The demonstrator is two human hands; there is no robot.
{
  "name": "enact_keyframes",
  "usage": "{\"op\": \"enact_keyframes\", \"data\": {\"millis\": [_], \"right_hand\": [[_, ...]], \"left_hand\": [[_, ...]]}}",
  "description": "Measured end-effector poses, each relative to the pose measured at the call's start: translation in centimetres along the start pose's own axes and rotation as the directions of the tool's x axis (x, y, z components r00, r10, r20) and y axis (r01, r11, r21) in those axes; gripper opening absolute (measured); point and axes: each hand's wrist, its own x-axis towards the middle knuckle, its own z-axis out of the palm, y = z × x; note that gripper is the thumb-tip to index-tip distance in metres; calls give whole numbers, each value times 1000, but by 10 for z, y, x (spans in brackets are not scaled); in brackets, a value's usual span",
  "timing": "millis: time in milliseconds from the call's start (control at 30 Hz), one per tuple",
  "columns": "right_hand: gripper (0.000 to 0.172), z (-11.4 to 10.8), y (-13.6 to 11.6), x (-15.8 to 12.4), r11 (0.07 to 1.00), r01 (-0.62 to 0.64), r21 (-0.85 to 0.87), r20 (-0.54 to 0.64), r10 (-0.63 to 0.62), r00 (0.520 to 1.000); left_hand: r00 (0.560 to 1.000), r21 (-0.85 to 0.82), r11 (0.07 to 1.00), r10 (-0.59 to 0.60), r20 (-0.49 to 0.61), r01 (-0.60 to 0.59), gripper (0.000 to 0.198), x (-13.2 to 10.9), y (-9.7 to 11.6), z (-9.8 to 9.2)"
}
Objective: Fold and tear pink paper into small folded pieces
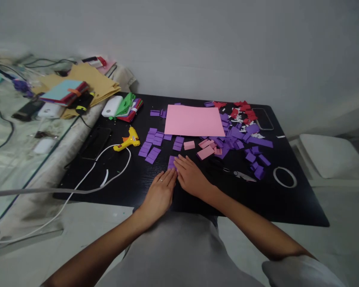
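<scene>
Purple paper [172,160], flat and straight-edged, lies under both hands [159,190].

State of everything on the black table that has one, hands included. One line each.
Left hand: flat, fingers extended, on purple piece
Right hand: fingers extended, on same piece
Purple piece: partly covered by both hands
Pink sheet: lying flat
Glue gun: on its side; hot or cold unclear
Scissors: lying down; blade opening unclear
Phone: screen dark
White ring: lying flat
</scene>
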Motion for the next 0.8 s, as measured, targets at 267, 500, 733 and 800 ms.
{"op": "enact_keyframes", "data": {"millis": [267, 500, 733, 800], "right_hand": [[29, -10, -5, 75, 272, -211, 939, 77, 434, 898], [58, 11, 3, 117, 32, -273, 962, 239, 393, 888], [59, 27, 5, 112, -4, -277, 961, 258, 381, 888], [58, 27, 5, 112, -8, -274, 962, 256, 384, 887]], "left_hand": [[998, -23, 1000, -6, -57, 5, 48, -1, 0, 6], [998, -4, 1000, -6, -61, 6, 51, -2, 0, 8], [995, -24, 999, -29, -95, 27, 46, -1, 3, 10], [993, -36, 999, -41, -107, 38, 45, 0, 4, 10]]}}
